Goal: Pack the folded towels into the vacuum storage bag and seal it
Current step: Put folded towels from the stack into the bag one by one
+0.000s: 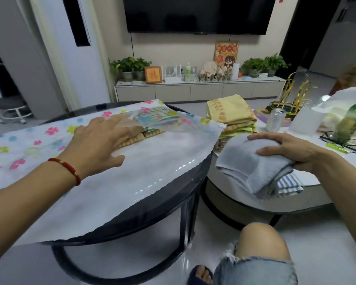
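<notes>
My left hand [99, 140] lies flat, fingers spread, on the bag [111, 171] at its mouth; my right hand [292, 151] grips a folded grey towel [249, 163] above the low table [308, 200]. A few towels already inside — yellow stack [230, 116] still out, seal not done. Can [275, 119] and glasses [341, 139] sit clear of the path.
</notes>
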